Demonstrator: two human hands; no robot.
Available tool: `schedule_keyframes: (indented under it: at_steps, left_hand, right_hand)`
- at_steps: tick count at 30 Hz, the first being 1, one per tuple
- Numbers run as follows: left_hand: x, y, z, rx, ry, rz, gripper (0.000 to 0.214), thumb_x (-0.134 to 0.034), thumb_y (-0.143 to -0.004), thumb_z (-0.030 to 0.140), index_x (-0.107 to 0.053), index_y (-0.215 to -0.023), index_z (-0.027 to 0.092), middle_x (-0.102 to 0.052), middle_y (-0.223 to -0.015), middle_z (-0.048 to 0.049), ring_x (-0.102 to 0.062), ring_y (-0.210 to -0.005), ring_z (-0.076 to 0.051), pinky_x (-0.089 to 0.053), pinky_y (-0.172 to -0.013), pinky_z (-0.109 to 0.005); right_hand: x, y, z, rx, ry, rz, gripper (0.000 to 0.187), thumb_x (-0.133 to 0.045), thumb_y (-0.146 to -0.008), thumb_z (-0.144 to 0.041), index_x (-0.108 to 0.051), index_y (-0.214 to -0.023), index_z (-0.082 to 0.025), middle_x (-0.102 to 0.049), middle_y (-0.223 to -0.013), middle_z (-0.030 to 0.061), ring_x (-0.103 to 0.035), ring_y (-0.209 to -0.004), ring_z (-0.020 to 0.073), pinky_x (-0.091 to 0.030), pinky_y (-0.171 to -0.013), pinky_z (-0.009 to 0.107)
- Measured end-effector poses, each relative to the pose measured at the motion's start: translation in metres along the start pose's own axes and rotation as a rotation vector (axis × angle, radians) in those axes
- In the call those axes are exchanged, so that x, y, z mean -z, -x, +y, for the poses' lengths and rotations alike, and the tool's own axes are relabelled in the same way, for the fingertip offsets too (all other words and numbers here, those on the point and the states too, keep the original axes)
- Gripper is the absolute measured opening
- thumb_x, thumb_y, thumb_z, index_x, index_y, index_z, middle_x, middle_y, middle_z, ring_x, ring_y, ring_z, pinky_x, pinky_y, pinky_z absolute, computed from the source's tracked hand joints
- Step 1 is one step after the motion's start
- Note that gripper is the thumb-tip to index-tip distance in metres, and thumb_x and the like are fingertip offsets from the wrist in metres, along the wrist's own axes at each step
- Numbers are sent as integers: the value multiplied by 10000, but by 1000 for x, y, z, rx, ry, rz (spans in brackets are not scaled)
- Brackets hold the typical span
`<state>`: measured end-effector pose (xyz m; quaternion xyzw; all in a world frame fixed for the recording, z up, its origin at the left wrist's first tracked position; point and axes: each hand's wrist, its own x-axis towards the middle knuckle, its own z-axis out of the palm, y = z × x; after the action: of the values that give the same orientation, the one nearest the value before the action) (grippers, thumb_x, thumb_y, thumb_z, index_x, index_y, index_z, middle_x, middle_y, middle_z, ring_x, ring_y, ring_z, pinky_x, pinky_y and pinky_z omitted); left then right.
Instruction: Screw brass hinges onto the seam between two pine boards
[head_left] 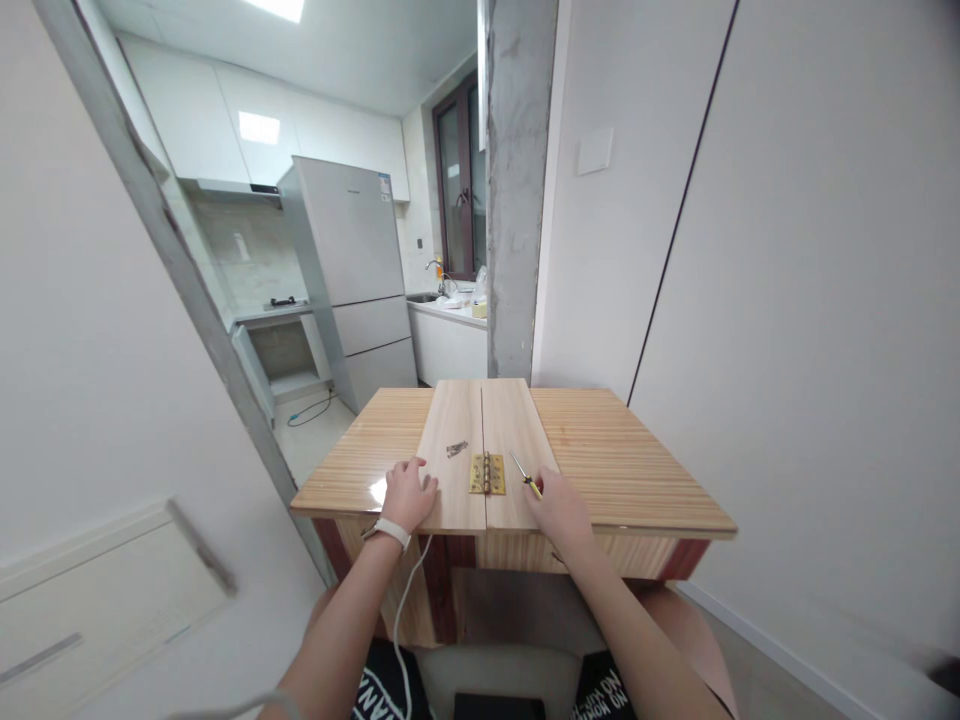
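Observation:
Two pale wooden boards [459, 420] lie side by side on the table, with a narrow seam between them. A brass hinge [487, 474] straddles that seam near the front. My right hand [560, 510] is wrapped round a screwdriver [531, 484] with a yellow and black handle; its tip points up and left over the right board, apart from the hinge. On the left board's outer edge rests my left hand [409, 494], fingers somewhat spread and holding nothing. A small heap of screws [457, 449] sits on the left board, behind the hinge.
The striped wooden table [622, 460] stands before my lap, with a drawer under its front edge. A white cable [409, 590] hangs by my left wrist. Behind are a fridge [352, 240], a sink counter [450, 335], a grey pillar [517, 200] and a white wall at right.

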<state>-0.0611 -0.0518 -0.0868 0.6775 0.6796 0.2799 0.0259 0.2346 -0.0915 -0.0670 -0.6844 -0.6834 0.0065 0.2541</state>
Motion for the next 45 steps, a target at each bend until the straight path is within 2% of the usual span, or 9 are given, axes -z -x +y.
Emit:
schedule_keyframes:
  at_steps: [3, 7, 12, 19, 23, 27, 31, 40, 45]
  left_hand:
    - [3, 9, 0, 3, 27, -29, 367, -611, -899, 337, -597, -1220, 159, -633, -1225, -155, -545, -1200, -311, -343, -1072, -410]
    - [5, 13, 0, 44, 47, -25, 379, -629, -881, 329, -596, -1214, 150, -642, -1235, -167, -555, -1192, -322, -351, -1063, -418]
    - [5, 12, -3, 76, 67, -26, 346, -633, -867, 288, -595, -1187, 162, -675, -1199, -147, -587, -1175, -304, -362, -1050, -403]
    - [15, 10, 1, 136, 151, -32, 323, -623, -871, 275, -608, -1176, 169, -705, -1186, -142, -628, -1154, -286, -407, -990, -370]
    - [18, 9, -2, 163, 188, -19, 302, -604, -874, 256, -619, -1165, 178, -727, -1144, -133, -654, -1119, -279, -419, -965, -365]
    - [16, 6, -14, 160, 186, -7, 304, -596, -872, 252, -624, -1166, 179, -725, -1149, -129, -653, -1117, -274, -415, -976, -364]
    - [19, 0, -32, 201, 163, -16, 309, -585, -882, 263, -623, -1179, 185, -724, -1147, -128, -656, -1110, -268, -412, -979, -357]
    - [44, -17, -80, 264, 22, -44, 324, -575, -880, 287, -622, -1183, 184, -726, -1161, -123, -649, -1127, -281, -410, -963, -355]
    - [60, -30, -116, 302, -42, -60, 367, -576, -884, 318, -618, -1220, 177, -715, -1219, -137, -636, -1179, -290, -412, -981, -352]
  right_hand:
    - [-1, -13, 4, 1, -39, 24, 334, -489, -995, -469, -640, -863, -203, -700, -889, 94, -635, -873, 224, -410, -748, 311]
    - [-2, -33, 34, -18, -43, 73, 309, -503, -972, -379, -699, -1059, -156, -715, -1078, 157, -623, -1097, 267, -415, -957, 349]
    - [-11, -44, 71, -53, -279, -184, 459, -614, -870, -359, -672, -1267, -135, -708, -1214, 140, -661, -1074, 241, -473, -919, 320]
    - [-7, -41, 75, -16, -298, -224, 572, -682, -793, -420, -696, -1305, -166, -729, -1007, 106, -665, -907, 252, -496, -822, 357]
    - [-4, -41, 69, 15, -250, -225, 550, -670, -798, -441, -727, -1277, -178, -728, -890, 88, -661, -813, 248, -490, -757, 354]
    - [-8, -40, 61, 56, -268, -223, 526, -652, -821, -452, -734, -1270, -190, -748, -1030, 103, -673, -907, 244, -491, -813, 334]
    - [-16, -38, 45, 84, -273, -244, 538, -629, -843, -452, -721, -1284, -159, -751, -1042, 112, -664, -901, 242, -492, -847, 344]
    - [-35, -41, -19, 214, -288, -253, 420, -600, -878, -406, -764, -1181, -165, -754, -1054, 92, -655, -918, 223, -475, -832, 296]
    - [-51, -45, -58, 224, -234, -270, 447, -605, -896, -403, -734, -1234, -141, -738, -1117, 113, -630, -1013, 231, -446, -885, 286]
